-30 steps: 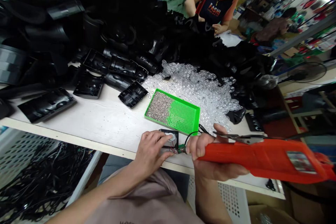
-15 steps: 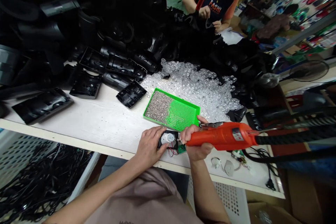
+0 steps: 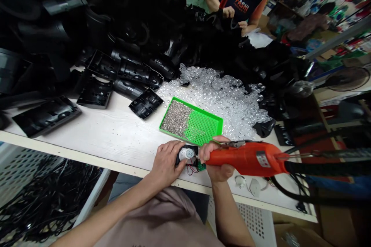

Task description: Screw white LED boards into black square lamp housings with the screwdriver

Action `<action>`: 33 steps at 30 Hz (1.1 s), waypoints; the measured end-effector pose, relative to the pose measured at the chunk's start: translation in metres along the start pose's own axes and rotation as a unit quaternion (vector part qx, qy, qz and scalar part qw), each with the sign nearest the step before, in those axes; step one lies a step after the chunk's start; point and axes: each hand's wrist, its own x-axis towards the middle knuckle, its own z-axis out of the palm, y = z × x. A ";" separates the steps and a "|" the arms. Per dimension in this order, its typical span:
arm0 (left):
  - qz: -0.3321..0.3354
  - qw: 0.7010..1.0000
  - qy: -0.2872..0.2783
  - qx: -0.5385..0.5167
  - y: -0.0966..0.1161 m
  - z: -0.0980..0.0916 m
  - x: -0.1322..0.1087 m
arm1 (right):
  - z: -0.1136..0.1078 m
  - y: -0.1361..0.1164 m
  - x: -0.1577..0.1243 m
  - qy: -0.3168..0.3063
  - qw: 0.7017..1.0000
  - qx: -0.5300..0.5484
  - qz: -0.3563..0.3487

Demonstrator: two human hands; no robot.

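Observation:
My right hand (image 3: 216,162) is wrapped round a red electric screwdriver (image 3: 246,158), held nearly level with its tip pointing left. The tip is at a small black plastic housing (image 3: 177,158) by the table's front edge, though my fingers partly hide the contact. My left hand (image 3: 167,164) grips this housing from the left, fingers over its far side and thumb near the front. In the housing sits a white round motor (image 3: 188,153) with thin red and dark wires (image 3: 191,169). A green circuit board (image 3: 201,166) shows partly under my right hand.
Just behind my hands lies a green tray (image 3: 222,125) of small screws (image 3: 176,117). Clear plastic parts (image 3: 220,92) are heaped beyond it. Black shells (image 3: 146,103) pile up left and back. Loose wired parts (image 3: 255,188) lie right. A co-worker (image 3: 243,5) sits opposite.
The view has shifted slightly. The screwdriver's rear end and its cord sit a little lower and further right. My left hand keeps its hold on the housing.

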 end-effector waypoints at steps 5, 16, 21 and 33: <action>-0.010 1.000 -0.013 0.003 0.002 0.000 -0.001 | 0.001 0.001 0.002 -0.052 0.999 0.006 0.005; -0.011 1.000 -0.024 0.008 0.001 -0.001 0.001 | -0.014 -0.016 0.002 -0.040 0.999 -0.001 -0.002; -0.005 1.000 -0.024 0.016 0.000 -0.002 0.002 | -0.040 -0.009 0.048 0.037 0.996 -0.042 -0.072; -0.002 1.000 -0.013 0.025 -0.004 0.001 0.003 | -0.050 0.038 0.075 0.054 0.997 -0.057 -0.019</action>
